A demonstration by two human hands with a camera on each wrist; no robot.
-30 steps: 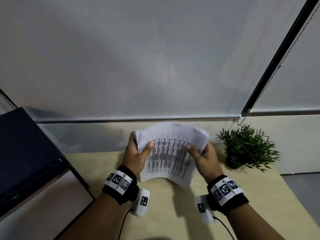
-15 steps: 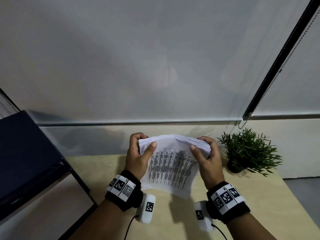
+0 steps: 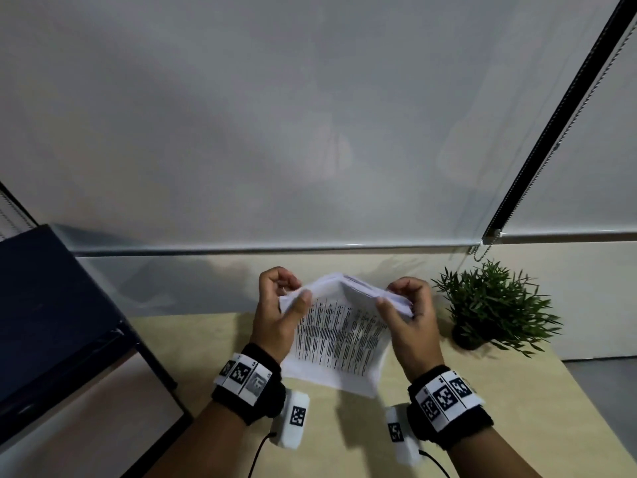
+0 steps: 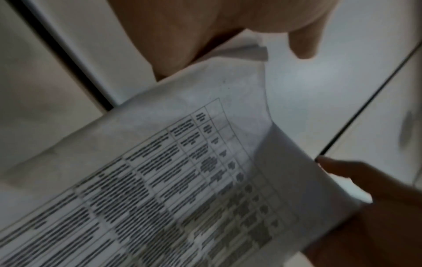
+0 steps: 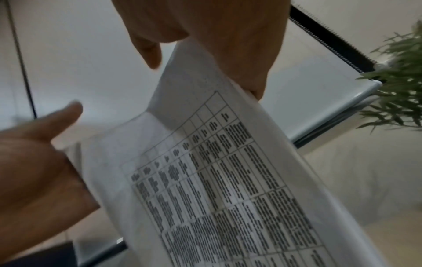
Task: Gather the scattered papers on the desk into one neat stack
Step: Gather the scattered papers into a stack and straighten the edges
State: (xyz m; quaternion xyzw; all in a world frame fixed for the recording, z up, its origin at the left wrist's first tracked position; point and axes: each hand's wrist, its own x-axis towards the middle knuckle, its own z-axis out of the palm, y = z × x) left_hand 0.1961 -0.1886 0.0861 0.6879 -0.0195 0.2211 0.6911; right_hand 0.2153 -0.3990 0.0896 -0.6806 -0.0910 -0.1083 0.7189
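Note:
A bundle of white papers (image 3: 339, 343) printed with tables of text stands on its lower edge over the pale wooden desk (image 3: 344, 426). My left hand (image 3: 281, 305) grips its upper left corner, thumb on the printed face and fingers curled behind. My right hand (image 3: 406, 305) grips the upper right corner the same way. The top edge bends away from me between the two hands. The left wrist view shows the papers (image 4: 182, 171) under my left hand (image 4: 205, 36). From the right wrist the papers (image 5: 228, 180) hang from my right hand (image 5: 217, 36).
A small potted green plant (image 3: 489, 305) stands on the desk just right of my right hand. A dark cabinet (image 3: 51, 322) rises at the left edge. A lowered roller blind (image 3: 310, 132) covers the wall behind the desk.
The papers have tipped lower toward the desk. Their top edge has folded further back, and both hands have curled more tightly over the upper corners.

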